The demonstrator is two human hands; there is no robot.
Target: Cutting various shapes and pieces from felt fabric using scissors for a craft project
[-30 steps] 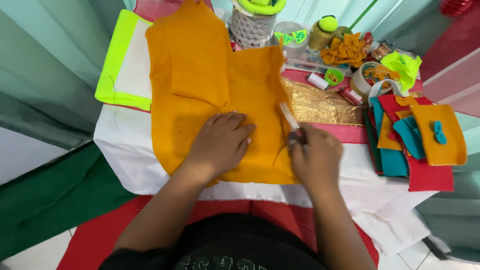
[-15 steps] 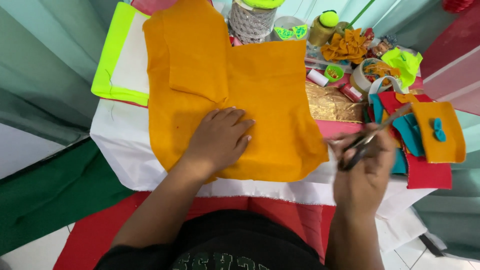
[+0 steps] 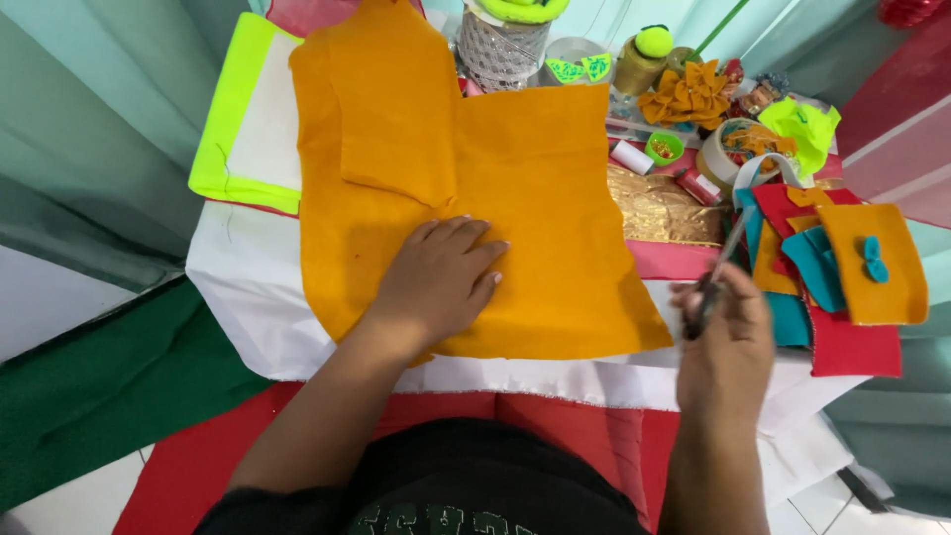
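a small table draped in white cloth (image 3: 248, 287) stands among teal and green fabric, its far side crowded with craft bits. the left hand (image 3: 436, 282) lies flat, fingers spread, on the orange felt (image 3: 535, 208) spread across the middle. the right hand (image 3: 723, 342) is clenched round a pair of scissors (image 3: 715, 277), blades pointing away, hovering just beside the felt's right edge, near a stack of felt pieces (image 3: 852, 287). to cut cleanly i'd say keep that palm pressing the felt smooth.
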